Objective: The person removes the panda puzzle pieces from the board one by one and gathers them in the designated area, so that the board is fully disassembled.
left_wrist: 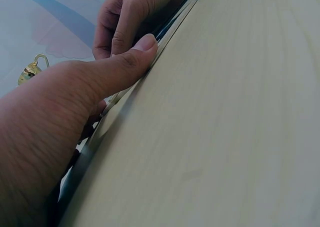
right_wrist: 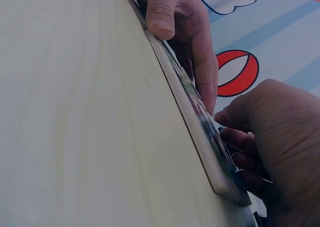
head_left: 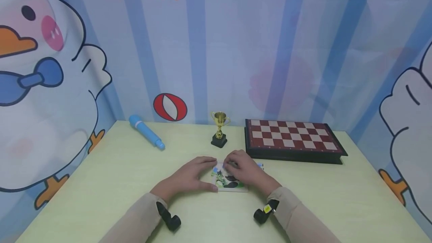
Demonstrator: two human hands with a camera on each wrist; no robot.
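A thin, flat jigsaw puzzle board [head_left: 233, 185] with a panda and green plants on it lies on the table between the hands. My left hand [head_left: 190, 177] holds its left side, the thumb at the near corner and the fingers toward the far edge. In the right wrist view, the raised picture surface of the board [right_wrist: 197, 109] shows edge-on. My right hand [head_left: 246, 168] is over the upper right part of the picture, its fingers bent and the tips down at the surface. Whether a piece is between those fingertips is hidden.
Behind the board stands a small gold trophy cup [head_left: 219, 128] on a black base. A red-and-white checkered chessboard box [head_left: 293, 138] lies at the back right, close to the right hand. A blue microphone-shaped object [head_left: 146, 132] lies at the back left. A printed curtain [head_left: 229, 48] hangs behind the table.
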